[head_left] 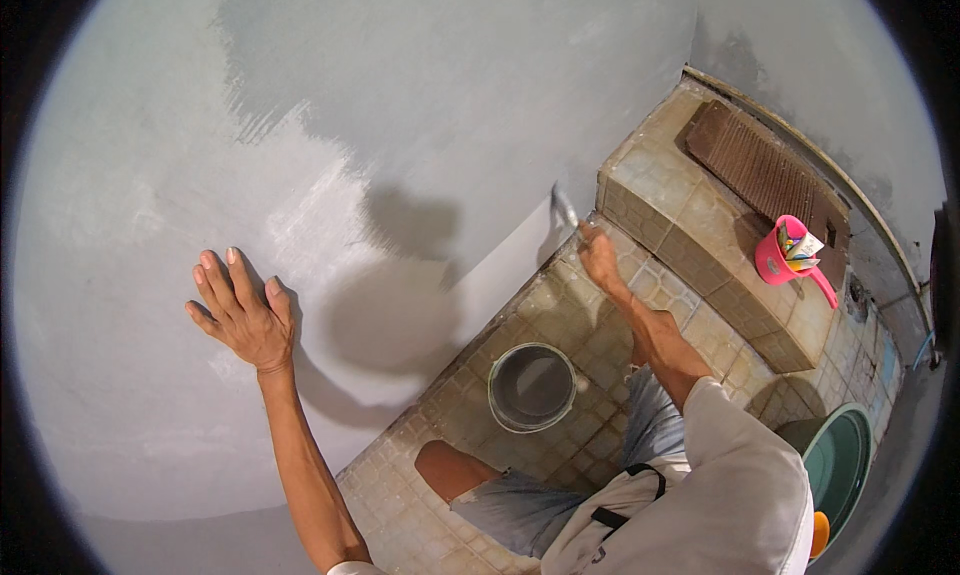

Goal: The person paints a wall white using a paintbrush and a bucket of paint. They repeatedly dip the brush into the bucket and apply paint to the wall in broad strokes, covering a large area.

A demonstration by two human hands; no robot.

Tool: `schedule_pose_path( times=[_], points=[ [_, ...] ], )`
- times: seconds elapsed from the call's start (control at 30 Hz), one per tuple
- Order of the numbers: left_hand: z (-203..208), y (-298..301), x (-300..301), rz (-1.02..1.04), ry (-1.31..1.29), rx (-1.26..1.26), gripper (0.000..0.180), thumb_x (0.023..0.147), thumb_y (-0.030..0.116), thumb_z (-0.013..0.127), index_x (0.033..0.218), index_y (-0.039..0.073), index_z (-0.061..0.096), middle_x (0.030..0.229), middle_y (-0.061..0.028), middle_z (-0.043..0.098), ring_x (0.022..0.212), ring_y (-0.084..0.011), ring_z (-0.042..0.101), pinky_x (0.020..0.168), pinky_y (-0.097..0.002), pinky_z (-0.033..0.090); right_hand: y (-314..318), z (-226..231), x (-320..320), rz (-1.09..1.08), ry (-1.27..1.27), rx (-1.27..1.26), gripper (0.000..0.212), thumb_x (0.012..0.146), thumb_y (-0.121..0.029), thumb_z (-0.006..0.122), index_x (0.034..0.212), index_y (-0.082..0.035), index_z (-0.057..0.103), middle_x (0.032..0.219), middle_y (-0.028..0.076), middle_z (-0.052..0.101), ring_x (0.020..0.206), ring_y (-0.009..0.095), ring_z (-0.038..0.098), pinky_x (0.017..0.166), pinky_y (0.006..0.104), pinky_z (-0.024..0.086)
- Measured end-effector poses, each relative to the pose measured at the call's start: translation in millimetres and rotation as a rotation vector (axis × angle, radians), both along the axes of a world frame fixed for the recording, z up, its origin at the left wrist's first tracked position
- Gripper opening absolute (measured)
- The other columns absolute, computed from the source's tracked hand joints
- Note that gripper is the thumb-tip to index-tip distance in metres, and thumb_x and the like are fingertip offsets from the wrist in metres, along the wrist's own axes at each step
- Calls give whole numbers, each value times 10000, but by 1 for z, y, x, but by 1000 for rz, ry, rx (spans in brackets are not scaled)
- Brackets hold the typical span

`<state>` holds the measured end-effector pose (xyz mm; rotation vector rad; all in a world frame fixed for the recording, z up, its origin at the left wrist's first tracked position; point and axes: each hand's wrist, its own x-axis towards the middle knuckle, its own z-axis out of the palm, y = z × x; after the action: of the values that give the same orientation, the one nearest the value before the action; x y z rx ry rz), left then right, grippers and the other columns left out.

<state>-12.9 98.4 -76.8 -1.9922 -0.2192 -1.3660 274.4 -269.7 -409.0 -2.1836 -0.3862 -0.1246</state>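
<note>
My left hand (245,317) lies flat against the grey wall (130,395) with its fingers spread. Low on that wall, close to the floor and the tiled ledge, my right hand (598,258) grips a paintbrush (566,207) whose bristles touch the surface. Darker, wet-looking grey paint covers the upper and right part of the wall, with streaked edges beside a paler patch. On the floor between my legs stands a bucket (532,387) with grey paint inside. Shadows fall across the middle of the wall.
The tiled ledge (690,245) rises at the right, bearing a brown ridged board (765,165) and a pink dipper (785,255) with packets in it. A large green tub (845,465) stands at the lower right, an orange object (820,533) by its rim. Tiled floor (400,485) meets the wall.
</note>
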Motion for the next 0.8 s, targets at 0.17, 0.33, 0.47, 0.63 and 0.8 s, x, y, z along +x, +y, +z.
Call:
schedule_pose_path(
  times=[0.17,0.33,0.47,0.63,0.8],
  points=[
    [2,-1,-5,23,-3,-2,517,1047,381,408,1510,156,457,1604,-81,395,1514,-237,305,1272,-464,43,30,15,-69,227,200,8,546,856,-17,650,1379,-170,620,1195,257,643,1131,413,623,969,453,498],
    [2,4,-9,22,10,17,522,1050,400,410,1509,156,457,1600,-92,398,1514,-242,305,1271,-460,39,4,40,-60,385,275,-172,551,865,-29,654,1367,-256,637,1206,132,690,1057,329,668,912,422,523],
    [0,3,-2,-8,15,-8,544,1060,442,405,1523,159,442,1624,-76,357,1523,-239,274,1268,-444,25,-24,19,20,256,243,-242,492,873,-70,670,1322,-271,669,1201,100,716,1053,317,689,893,416,530],
    [0,3,-3,0,15,1,550,1061,440,411,1525,147,438,1627,-82,352,1524,-242,271,1267,-444,28,-58,2,78,6,169,-258,480,848,-99,644,1312,-217,683,1174,185,715,1058,348,701,870,465,542],
    [7,2,-14,21,14,28,532,1059,420,418,1513,145,453,1604,-96,391,1519,-238,289,1268,-448,46,-29,-12,56,-66,185,-129,483,838,-65,630,1313,-145,672,1141,228,712,1023,373,703,868,476,532]
  ],
)
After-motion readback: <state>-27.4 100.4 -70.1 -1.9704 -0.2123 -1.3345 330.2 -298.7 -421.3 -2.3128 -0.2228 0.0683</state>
